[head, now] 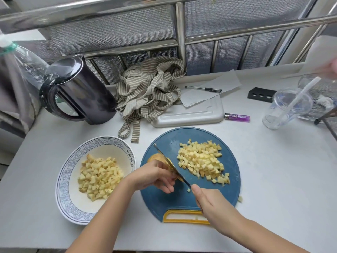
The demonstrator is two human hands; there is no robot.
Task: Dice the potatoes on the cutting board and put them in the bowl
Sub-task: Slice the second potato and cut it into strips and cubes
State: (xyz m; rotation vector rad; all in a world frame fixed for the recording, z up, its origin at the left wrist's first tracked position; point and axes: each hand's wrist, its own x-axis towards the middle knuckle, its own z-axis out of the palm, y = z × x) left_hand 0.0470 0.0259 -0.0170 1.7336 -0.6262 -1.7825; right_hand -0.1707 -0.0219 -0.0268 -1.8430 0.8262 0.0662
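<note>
The round blue cutting board [164,201] lies on the pale bench [282,170], its yellow handle slot on the near edge. On the left half of the board, the left hand [156,175] curls its fingers down over a piece of uncut potato [155,157] and holds it in place; only the far end of that piece shows past the knuckles. The right hand [211,203], over the near right part of the board, grips the handle of a knife [169,161], and the handle itself is hidden inside the fist. The blade runs from that hand toward the far left of the board and sits against the potato, just beside the left fingertips.

On the right half of the board is a loose heap of potato cubes [202,159]. One small cube [189,190] lies alone on the board near the right hand, and another stray cube [240,199] sits on the bench just off the board's right edge.

Just left of the board stands the bowl [63,179], white with a blue patterned rim, partly filled with diced potato [99,178].

Beyond the board lie a striped cloth [147,88] and a white tray [191,114] with paper [226,83] and a pen [203,89] above it. A purple lighter [237,117] lies beyond the board to the right, a clear plastic cup [284,108] with a straw farther right, and a dark kettle [78,92] beyond the board to the left
</note>
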